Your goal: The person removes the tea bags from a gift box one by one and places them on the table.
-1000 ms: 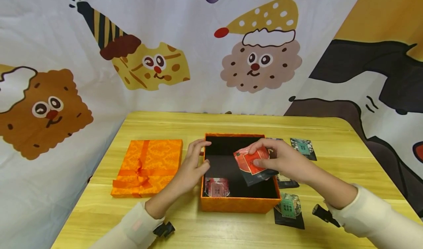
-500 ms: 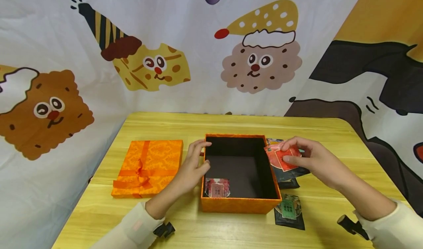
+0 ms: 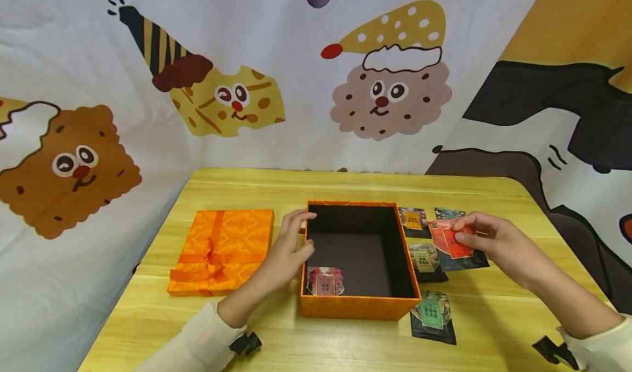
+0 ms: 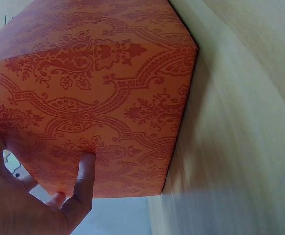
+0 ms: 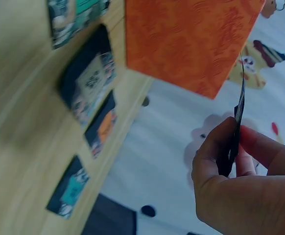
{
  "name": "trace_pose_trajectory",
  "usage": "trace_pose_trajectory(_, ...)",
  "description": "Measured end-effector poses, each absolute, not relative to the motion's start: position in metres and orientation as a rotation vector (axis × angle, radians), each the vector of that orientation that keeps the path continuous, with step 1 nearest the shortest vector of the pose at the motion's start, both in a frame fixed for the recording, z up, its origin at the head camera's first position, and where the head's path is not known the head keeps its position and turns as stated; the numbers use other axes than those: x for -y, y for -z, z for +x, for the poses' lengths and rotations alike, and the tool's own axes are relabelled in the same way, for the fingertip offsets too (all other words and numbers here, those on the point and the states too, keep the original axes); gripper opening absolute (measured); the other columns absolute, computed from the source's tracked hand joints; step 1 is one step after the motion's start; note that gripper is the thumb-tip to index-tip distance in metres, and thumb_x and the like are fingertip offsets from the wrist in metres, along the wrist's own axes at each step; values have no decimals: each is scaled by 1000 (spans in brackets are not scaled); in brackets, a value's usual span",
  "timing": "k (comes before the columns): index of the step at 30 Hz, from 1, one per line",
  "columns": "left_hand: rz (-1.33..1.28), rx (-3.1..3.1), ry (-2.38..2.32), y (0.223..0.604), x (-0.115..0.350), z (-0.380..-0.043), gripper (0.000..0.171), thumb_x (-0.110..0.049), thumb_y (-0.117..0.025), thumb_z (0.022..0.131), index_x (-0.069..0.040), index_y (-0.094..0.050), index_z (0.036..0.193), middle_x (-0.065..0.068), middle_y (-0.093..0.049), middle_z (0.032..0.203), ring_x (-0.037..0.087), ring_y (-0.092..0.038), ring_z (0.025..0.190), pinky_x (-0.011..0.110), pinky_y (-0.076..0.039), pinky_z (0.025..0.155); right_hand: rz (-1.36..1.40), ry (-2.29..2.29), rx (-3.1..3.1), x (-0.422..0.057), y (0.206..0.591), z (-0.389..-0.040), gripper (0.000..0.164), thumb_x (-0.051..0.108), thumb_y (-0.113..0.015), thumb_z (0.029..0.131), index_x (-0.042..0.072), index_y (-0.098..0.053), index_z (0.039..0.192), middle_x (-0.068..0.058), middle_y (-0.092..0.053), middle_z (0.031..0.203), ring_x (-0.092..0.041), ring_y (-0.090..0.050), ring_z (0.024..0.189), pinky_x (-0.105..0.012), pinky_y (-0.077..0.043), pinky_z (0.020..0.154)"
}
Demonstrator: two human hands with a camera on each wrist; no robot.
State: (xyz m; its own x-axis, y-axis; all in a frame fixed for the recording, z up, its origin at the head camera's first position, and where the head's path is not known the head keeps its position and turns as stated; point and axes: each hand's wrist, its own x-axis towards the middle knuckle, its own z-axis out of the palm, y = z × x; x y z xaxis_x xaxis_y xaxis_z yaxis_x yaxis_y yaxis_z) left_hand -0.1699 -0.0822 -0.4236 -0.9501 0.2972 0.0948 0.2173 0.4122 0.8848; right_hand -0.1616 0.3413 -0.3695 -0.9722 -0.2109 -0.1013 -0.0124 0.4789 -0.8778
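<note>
My right hand [image 3: 498, 246] pinches a flat red-and-black tea sachet [image 3: 456, 246] between thumb and fingers, held above the table to the right of an open orange box [image 3: 357, 307]. Seen edge-on in the right wrist view, the sachet [image 5: 239, 110] stands apart from the tabletop. My left hand [image 3: 283, 251] holds the box's left wall, with fingertips reaching over the rim. In the left wrist view one finger [image 4: 86, 171] presses on the patterned outer wall. A pinkish-red sachet [image 3: 325, 281] lies in the near left corner of the box's dark interior.
Right of the box lie sachets with orange [image 3: 415, 221], beige [image 3: 425, 262] and green [image 3: 432, 317] labels. A teal one [image 3: 449, 213] is partly hidden behind the held sachet. The ribboned orange lid [image 3: 224, 246] rests at left. A printed cloth [image 3: 296, 152] hangs behind the table.
My right hand has carried the red sachet from above the box to the right, out over the sachets on the table. My left hand and the box have stayed in place.
</note>
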Motion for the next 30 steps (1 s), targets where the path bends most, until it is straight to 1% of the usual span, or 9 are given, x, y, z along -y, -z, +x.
trace_pose_trajectory(5,469,-2572,-1591,425,82,-170,57,-12,-58,98,-19,-42,152,8,-21,166,33,-47,125,28,-41,61,-171,1566,-2456,-360,384,-167,19,9,-62,103,-1,-63,119,2,-60,113,-14,-57,94,-23,-53,76)
trace_pose_trajectory(10,468,-2554,-1604,426,82,-170,57,-11,-57,98,-19,-41,152,9,-20,166,33,-52,117,24,-38,52,-93,1559,-2423,-376,400,-171,22,13,-61,104,-2,-61,121,2,-55,117,-13,-56,93,-25,-53,74)
trace_pose_trajectory(11,468,-2552,-1606,426,82,-170,57,-11,-57,98,-19,-41,152,9,-20,166,33,-53,117,24,-37,52,-67,1550,-2421,-378,403,-172,24,14,-62,103,-2,-60,121,2,-54,117,-14,-57,92,-26,-53,74)
trace_pose_trajectory(13,466,-2558,-1601,425,82,-169,57,-11,-57,98,-19,-41,152,10,-20,166,32,-53,117,25,-38,52,-26,1524,-2415,-383,408,-173,26,15,-64,102,-1,-60,122,2,-56,117,-14,-59,91,-27,-54,74)
trace_pose_trajectory(16,466,-2568,-1593,424,82,-169,57,-11,-57,98,-19,-42,152,11,-20,166,32,-49,122,26,-39,57,23,1489,-2406,-390,416,-174,27,15,-66,101,1,-61,123,0,-60,115,-14,-61,90,-29,-55,74)
trace_pose_trajectory(18,463,-2568,-1592,423,82,-169,57,-11,-57,98,-19,-42,152,11,-20,166,32,-50,121,26,-39,56,70,1475,-2391,-395,420,-175,28,15,-68,100,2,-62,124,-2,-64,112,-15,-62,89,-30,-56,74)
trace_pose_trajectory(23,460,-2568,-1591,423,81,-169,57,-11,-57,98,-19,-42,152,10,-20,166,32,-50,121,26,-39,56,92,1450,-2366,-403,434,-175,31,12,-66,100,-3,-59,126,-8,-65,111,-16,-62,89,-31,-55,73)
trace_pose_trajectory(27,465,-2578,-1586,423,81,-169,57,-11,-57,98,-18,-41,152,9,-21,166,33,-48,124,31,-41,63,91,1435,-2356,-406,443,-174,33,10,-64,101,-7,-55,128,-9,-64,107,-16,-59,85,-31,-52,69)
trace_pose_trajectory(30,468,-2574,-1591,424,81,-170,57,-11,-57,98,-19,-41,152,8,-20,166,33,-47,125,30,-41,61,100,1410,-2362,-407,447,-173,34,9,-62,102,-9,-52,130,-9,-64,103,-17,-57,81,-31,-50,66)
